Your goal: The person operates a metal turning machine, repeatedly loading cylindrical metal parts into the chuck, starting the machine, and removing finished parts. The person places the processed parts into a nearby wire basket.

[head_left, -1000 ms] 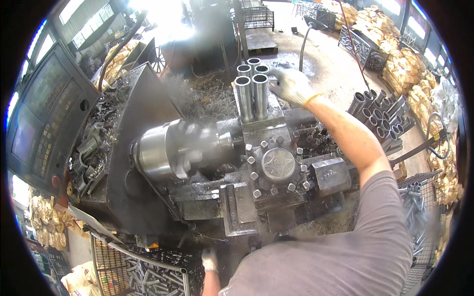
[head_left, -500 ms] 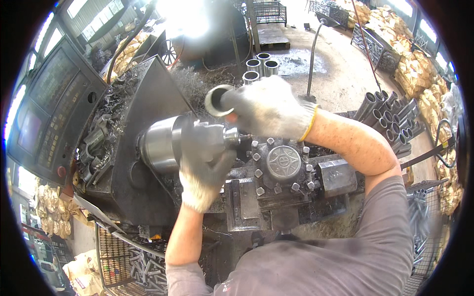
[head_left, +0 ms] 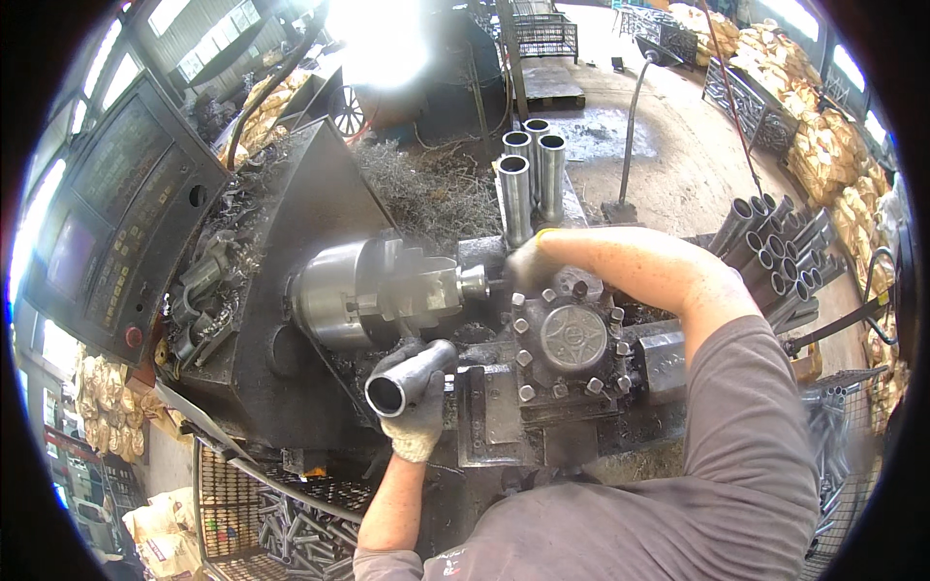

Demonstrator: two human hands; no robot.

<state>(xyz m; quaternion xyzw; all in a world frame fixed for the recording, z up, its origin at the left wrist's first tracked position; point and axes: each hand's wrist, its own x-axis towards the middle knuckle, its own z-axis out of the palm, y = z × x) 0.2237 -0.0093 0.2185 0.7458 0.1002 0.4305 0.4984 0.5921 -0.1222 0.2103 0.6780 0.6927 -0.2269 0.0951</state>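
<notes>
My left hand (head_left: 417,414), in a dirty whitish glove, is closed round a smooth metal tube (head_left: 415,376). The tube's open end points toward me, just in front of the lathe chuck (head_left: 334,290). A short bright round metal piece (head_left: 473,282) juts from the chuck jaws (head_left: 418,283). My gloved right hand (head_left: 531,265) reaches down beyond the tool post (head_left: 572,339), close to that bright piece. Its fingers are hidden or blurred. Right behind it, several metal tubes (head_left: 515,194) stand upright in a cluster.
A control panel (head_left: 111,218) stands at the left, beside a metal guard (head_left: 305,203). Chips (head_left: 426,189) are heaped behind the chuck. Stacked tubes (head_left: 765,247) lie at the right. A mesh bin (head_left: 228,504) of short metal pieces sits at the lower left.
My right hand has come down from above the chuck, and the tube it held no longer shows there. My left hand has drawn back from the chuck jaws and now grips a tube.
</notes>
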